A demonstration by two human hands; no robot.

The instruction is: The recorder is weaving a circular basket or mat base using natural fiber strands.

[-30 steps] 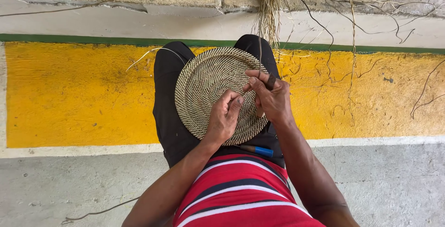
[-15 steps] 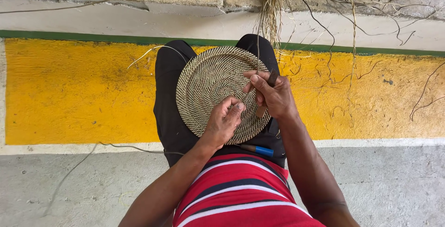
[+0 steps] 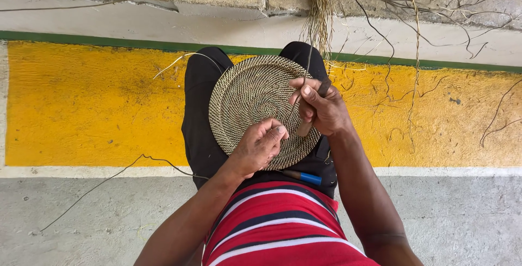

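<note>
A grey concrete floor (image 3: 81, 228) runs along the near edge, giving way to a broad yellow painted band (image 3: 81, 103) edged in green, with a pale kerb beyond. Nearest, a pen-like tool with a blue end (image 3: 304, 177) lies on the person's lap. The round coiled woven mat (image 3: 247, 95) rests flat on the dark-trousered knees. The left hand (image 3: 260, 146) sits on its near rim, fingers curled shut, pinching the edge. Just right of it, the right hand (image 3: 323, 108) closes around a thin dark awl-like tool (image 3: 321, 89) and a fibre strand at the right rim. The mat looks light and stiff yet slightly flexible, rough enough not to slip; the rim seems the best hold. Farthest, 1 bundle of dry fibres (image 3: 321, 5) hangs over the kerb.
</note>
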